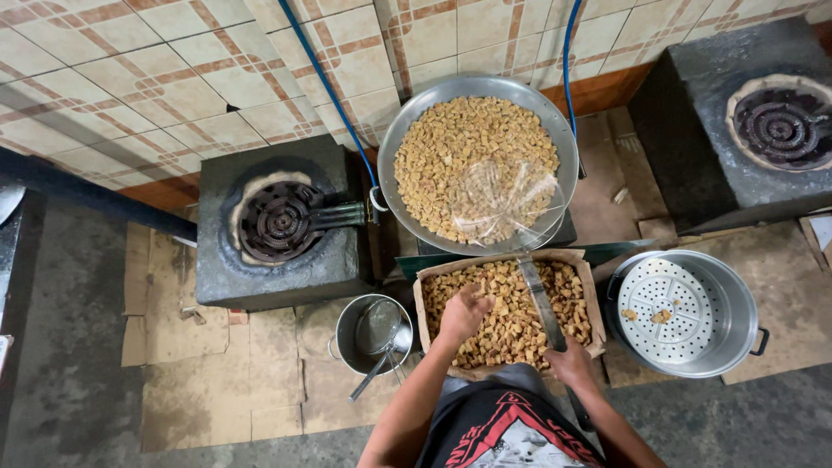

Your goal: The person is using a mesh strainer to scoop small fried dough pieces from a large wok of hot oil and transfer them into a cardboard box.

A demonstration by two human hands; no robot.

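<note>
My left hand [464, 314] reaches into a paper-lined box [420, 299] full of golden-brown fried cubes [511, 325], fingers curled on some of the cubes. My right hand [572, 362] grips the long handle [542, 299] of a mesh skimmer [507, 204]. The skimmer's round net lies over a big metal wok [407, 130] heaped with the same cubes, just beyond the box.
A small steel pot with a ladle [374, 334] stands left of the box. A steel pot with a perforated plate [685, 312] sits to the right. Two dark concrete gas burners [282, 221] [780, 121] flank the wok. Blue hoses [325, 82] run along the tiled wall.
</note>
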